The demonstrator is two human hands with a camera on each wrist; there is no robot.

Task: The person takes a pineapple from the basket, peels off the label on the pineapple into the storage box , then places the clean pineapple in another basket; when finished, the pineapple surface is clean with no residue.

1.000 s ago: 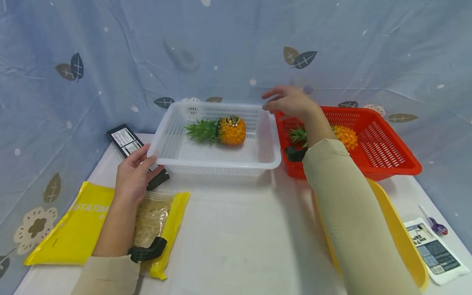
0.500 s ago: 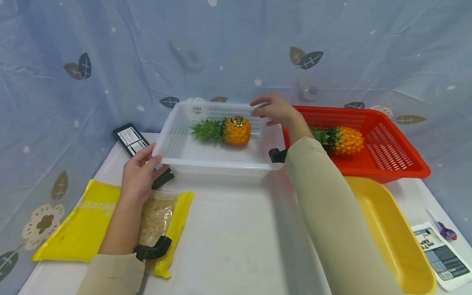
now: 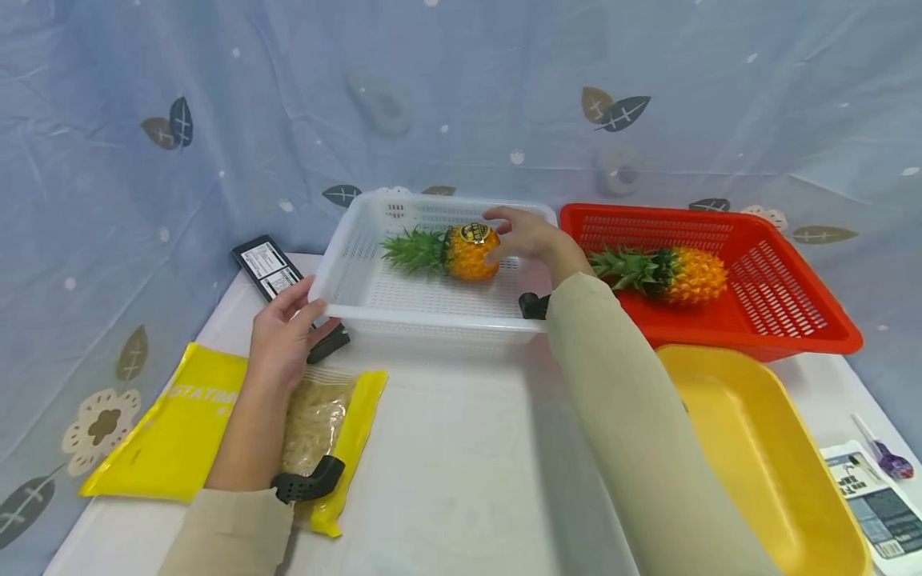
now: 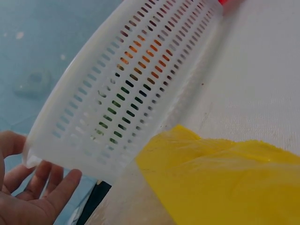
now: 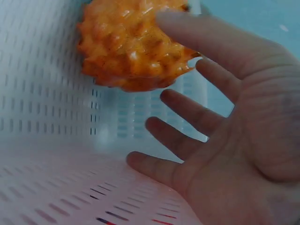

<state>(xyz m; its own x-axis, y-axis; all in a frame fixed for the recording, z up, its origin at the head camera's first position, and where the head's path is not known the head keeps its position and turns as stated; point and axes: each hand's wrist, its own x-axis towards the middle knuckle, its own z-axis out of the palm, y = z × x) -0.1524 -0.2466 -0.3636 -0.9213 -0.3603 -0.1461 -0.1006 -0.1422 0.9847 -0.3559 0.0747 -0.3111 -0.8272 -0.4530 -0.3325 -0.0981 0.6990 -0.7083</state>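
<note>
A toy-like pineapple (image 3: 471, 254) with green leaves and a dark round sticker lies in the white perforated basket (image 3: 425, 314). My right hand (image 3: 529, 236) reaches over that basket's right side, its fingers spread around the fruit's right end. In the right wrist view, the thumb overlaps the orange pineapple (image 5: 133, 47) while the other fingers (image 5: 161, 166) stand apart below it. At the basket's front left corner, my left hand (image 3: 284, 332) holds the rim. The left wrist view shows the left fingers (image 4: 61, 187) around and under the white basket's corner (image 4: 84, 136).
To the right, a red basket (image 3: 814, 264) holds a second pineapple (image 3: 691, 276). A yellow tray (image 3: 763, 456) lies before it, beside a white pouch (image 3: 882, 500) and a purple lollipop (image 3: 893, 462). Left are a yellow bag (image 3: 173, 424), a clear-windowed pack (image 3: 317, 424) and a black labelled packet (image 3: 270, 268).
My right hand has moved left and down from above the red basket to the pineapple in the white basket. The left hand stays at the basket's corner; the view has shifted slightly.
</note>
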